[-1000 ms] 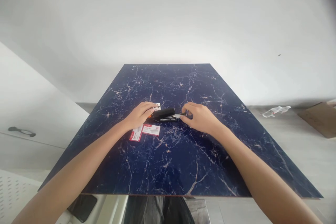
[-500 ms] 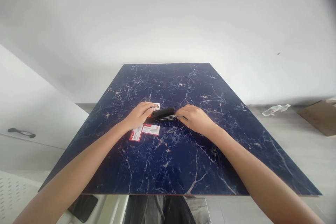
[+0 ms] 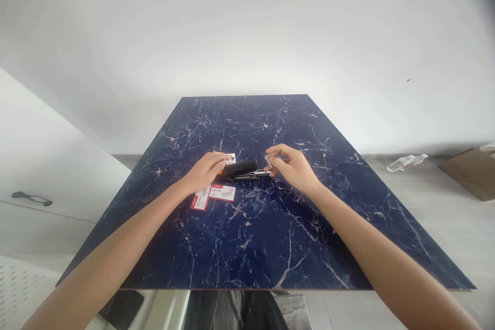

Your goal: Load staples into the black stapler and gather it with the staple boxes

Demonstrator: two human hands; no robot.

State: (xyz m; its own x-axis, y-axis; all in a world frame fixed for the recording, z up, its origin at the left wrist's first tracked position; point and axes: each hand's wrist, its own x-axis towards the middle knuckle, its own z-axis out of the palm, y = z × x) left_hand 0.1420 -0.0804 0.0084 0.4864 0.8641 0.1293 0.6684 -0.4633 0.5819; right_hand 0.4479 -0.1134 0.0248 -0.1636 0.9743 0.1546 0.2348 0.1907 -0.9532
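A black stapler [image 3: 240, 167] lies in the middle of the table, with its metal magazine slid out to the right. Wrapped around its left end, with an orange part showing at the fingers, is my left hand [image 3: 204, 170]. My right hand [image 3: 292, 166] is closed in a pinch just right of the magazine's end, holding a small grey staple strip [image 3: 268, 160] at a tilt. Two red-and-white staple boxes, one upright box [image 3: 200, 199] and one sideways box [image 3: 223, 193], lie near my left wrist. Beyond the stapler, a white printed piece [image 3: 232, 157] is partly hidden by my left fingers.
The dark blue marble-patterned table [image 3: 247, 247] reaches back to a white wall. On the floor to the right are a clear plastic bottle [image 3: 405, 163] and a cardboard box [image 3: 469, 172]. A white cabinet with a dark handle [image 3: 31, 198] stands left.
My right hand has lifted slightly away from the stapler's end, and a grey staple strip now shows in its fingers. The magazine sticks out in plain view. My left hand stays put.
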